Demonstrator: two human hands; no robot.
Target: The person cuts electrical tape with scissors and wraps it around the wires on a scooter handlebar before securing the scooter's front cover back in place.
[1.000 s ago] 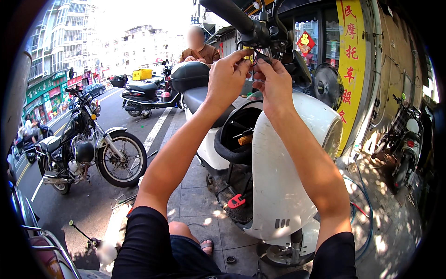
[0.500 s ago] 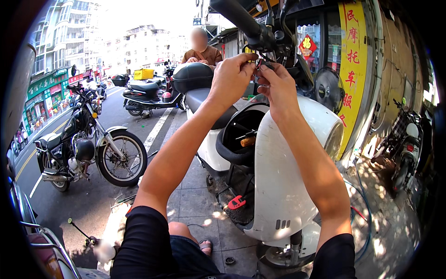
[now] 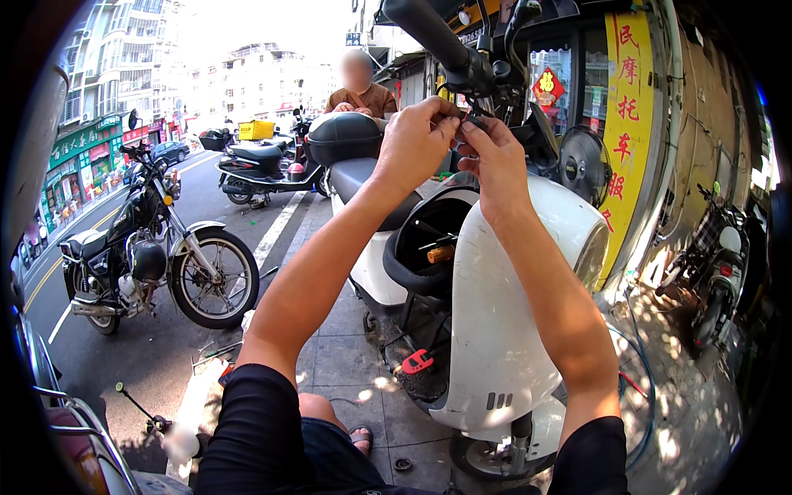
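Observation:
Both hands are raised together just below the handlebar (image 3: 437, 37) of a white scooter (image 3: 503, 305). My left hand (image 3: 417, 139) pinches with thumb and fingertips at what looks like a thin wire. My right hand (image 3: 495, 157) meets it there, thumb and forefinger closed on a thin dark wire (image 3: 471, 122). The fingers hide most of what lies between them. Below the hands, an orange-handled tool (image 3: 440, 254) rests in the scooter's open dark hollow. A red clamp-shaped device (image 3: 417, 360) lies on the footboard area.
A black motorcycle (image 3: 148, 247) stands on the left, and a dark scooter (image 3: 256, 169) is parked behind. Beyond the white scooter's black top box (image 3: 345, 139) is a person (image 3: 363, 97). A black fan (image 3: 584, 161) stands by a yellow sign (image 3: 629, 99). A hose (image 3: 648, 388) curves across the ground at right.
My hands have stayed by the handlebar; the left fingertips have tilted down slightly and both hands' fingers are closer together. The view has shifted a little.

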